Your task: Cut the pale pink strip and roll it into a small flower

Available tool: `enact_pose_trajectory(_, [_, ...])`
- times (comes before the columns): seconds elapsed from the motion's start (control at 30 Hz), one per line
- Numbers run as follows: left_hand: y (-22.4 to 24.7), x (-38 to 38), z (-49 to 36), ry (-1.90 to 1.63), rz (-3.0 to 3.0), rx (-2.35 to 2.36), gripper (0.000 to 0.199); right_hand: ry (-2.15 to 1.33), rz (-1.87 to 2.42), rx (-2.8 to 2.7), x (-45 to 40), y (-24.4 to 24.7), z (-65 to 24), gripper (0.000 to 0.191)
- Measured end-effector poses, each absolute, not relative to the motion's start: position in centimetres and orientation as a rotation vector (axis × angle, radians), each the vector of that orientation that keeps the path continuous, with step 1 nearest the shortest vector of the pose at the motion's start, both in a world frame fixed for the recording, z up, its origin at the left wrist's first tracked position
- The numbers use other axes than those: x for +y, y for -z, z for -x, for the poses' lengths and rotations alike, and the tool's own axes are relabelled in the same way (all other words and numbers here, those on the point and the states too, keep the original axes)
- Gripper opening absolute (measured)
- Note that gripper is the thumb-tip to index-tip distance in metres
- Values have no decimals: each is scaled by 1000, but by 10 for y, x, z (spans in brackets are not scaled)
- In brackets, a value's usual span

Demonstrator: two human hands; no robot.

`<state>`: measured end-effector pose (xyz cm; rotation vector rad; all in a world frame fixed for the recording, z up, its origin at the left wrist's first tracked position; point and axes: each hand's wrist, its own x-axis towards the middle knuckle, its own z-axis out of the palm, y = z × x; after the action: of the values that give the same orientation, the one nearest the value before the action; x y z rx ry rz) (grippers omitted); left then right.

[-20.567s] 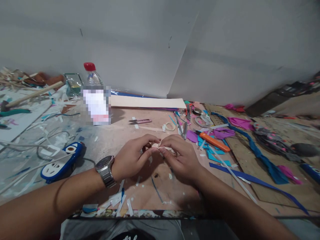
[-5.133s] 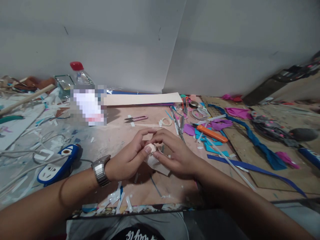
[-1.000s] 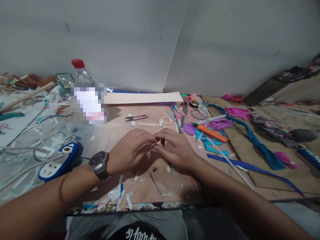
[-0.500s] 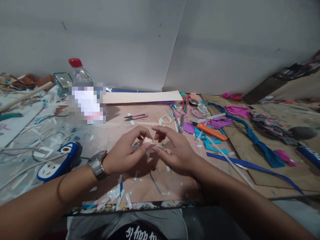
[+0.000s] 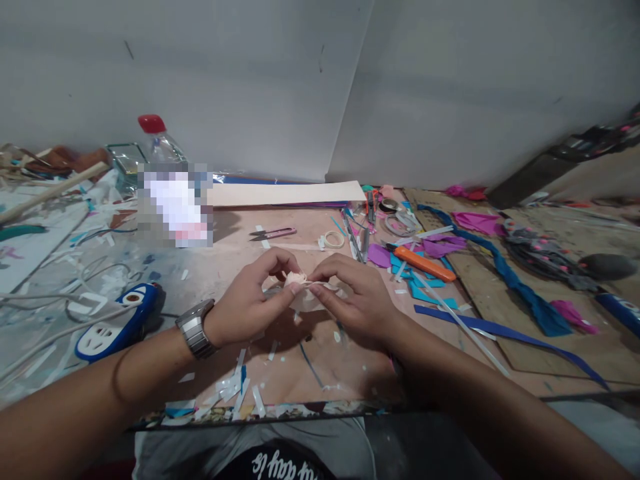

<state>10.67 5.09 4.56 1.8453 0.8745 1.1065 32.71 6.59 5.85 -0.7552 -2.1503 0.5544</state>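
Observation:
Between the fingertips of both hands is a small pale pink crumpled piece (image 5: 296,277), perhaps crepe paper, with a thin strand running to the right. My left hand (image 5: 250,297), with a metal watch (image 5: 196,329) on its wrist, pinches the piece between thumb and curled fingers. At the strand end, thumb and forefinger of my right hand (image 5: 354,293) are pressed together. Just beyond the hands lie thread snips (image 5: 273,233) and a small roll of tape (image 5: 334,239). The fingers partly cover the piece.
A power strip (image 5: 117,323) with cables lies left, near a red-capped bottle (image 5: 151,125). An orange utility knife (image 5: 421,263), blue strips (image 5: 493,325) and coloured scraps lie right, beside a brown board (image 5: 540,350). A cream sheet (image 5: 285,195) lies at the back.
My right hand's fingers have closed from a loose curl into a pinch on the strand. The pale piece shows more clearly above my left thumb.

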Motion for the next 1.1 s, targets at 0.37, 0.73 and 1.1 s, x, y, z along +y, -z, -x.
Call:
enact_pose_trajectory(0.37, [-52, 45, -108, -1026, -1993, 824, 11, -612, 779, -2139, 65, -57, -328, 15])
enact_pose_trajectory(0.73, [-50, 43, -112, -1142, -1973, 840, 19, -601, 737, -2059, 64, -59, -325, 6])
enact_pose_trajectory(1.1, [-44, 40, -111, -1101, -1955, 818, 37, -537, 712, -2067, 66, -58, -326, 3])
